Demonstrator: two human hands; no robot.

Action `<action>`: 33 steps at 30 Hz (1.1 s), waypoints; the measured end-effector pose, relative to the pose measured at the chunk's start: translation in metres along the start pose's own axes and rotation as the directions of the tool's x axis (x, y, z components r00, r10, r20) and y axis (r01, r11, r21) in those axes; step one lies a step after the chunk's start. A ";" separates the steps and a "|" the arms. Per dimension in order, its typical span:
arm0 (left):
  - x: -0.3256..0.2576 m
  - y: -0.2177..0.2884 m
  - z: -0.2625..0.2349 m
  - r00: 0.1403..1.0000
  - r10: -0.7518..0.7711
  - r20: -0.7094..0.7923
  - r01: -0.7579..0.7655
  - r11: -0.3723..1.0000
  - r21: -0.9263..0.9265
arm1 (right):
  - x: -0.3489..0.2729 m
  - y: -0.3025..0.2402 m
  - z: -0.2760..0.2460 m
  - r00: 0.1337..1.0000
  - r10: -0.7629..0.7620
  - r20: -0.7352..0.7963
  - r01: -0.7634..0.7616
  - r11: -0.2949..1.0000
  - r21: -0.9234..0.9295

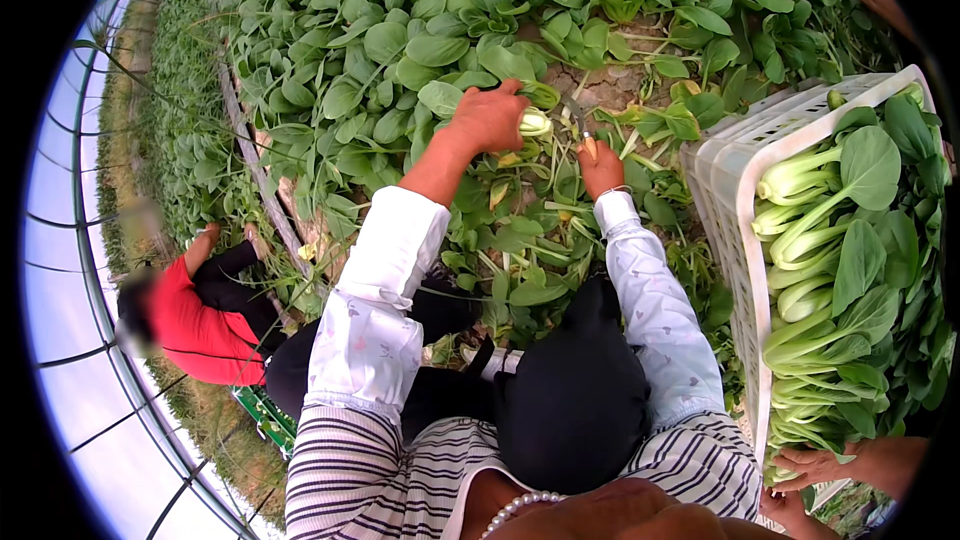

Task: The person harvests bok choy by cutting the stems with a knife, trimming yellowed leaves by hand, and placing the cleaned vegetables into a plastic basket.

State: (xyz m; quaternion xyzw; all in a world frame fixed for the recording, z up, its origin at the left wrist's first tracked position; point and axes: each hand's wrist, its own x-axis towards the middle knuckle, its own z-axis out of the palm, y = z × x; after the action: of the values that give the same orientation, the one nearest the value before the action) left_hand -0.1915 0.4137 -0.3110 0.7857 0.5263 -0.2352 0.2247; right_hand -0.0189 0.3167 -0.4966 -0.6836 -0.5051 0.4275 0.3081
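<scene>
A: Hands?
B: Left hand point(488, 122) grips a pak choi point(537, 123), left of the crate point(749, 210); right hand point(601, 172) clasps a sickle point(589, 147), nearer the crate.
A: Crate?
B: Greens point(868, 168) inside; co-worker's hand point(808, 465) at its near end.

The left arm point(375, 285) reaches forward and angles inward to the right, its bare wrist point(440, 170) leading to a left hand point(488, 120) held back upward, fingers bent and pointing right in a closed grasp. The right arm point(660, 295) runs forward and slightly inward to a right hand point(601, 170) curled into a compact fist (set a little closer to the body than the left), and the two hands are near each other but not touching.
</scene>
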 end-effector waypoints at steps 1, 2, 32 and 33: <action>0.000 -0.002 0.001 1.000 -0.008 0.002 0.008 1.000 -0.009 | 0.000 0.003 0.004 1.000 -0.005 -0.007 0.005 1.000 0.025; -0.001 -0.003 0.002 1.000 -0.018 0.005 0.018 1.000 -0.019 | 0.000 0.005 0.007 1.000 -0.010 -0.003 0.010 0.999 0.043; -0.100 0.006 0.002 0.881 0.031 -0.472 -0.407 0.559 -0.723 | -0.032 -0.091 -0.083 0.964 -0.197 0.178 0.058 0.811 0.583; -0.110 0.005 -0.002 0.891 0.032 -0.453 -0.407 0.500 -0.765 | -0.034 -0.115 -0.090 0.955 -0.170 0.243 -0.107 0.565 0.818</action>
State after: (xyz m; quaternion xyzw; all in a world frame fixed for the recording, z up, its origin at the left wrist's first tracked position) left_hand -0.2237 0.3343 -0.2424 0.6686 0.4991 0.2373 0.4975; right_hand 0.0086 0.3198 -0.3495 -0.3797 -0.2994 0.7043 0.5198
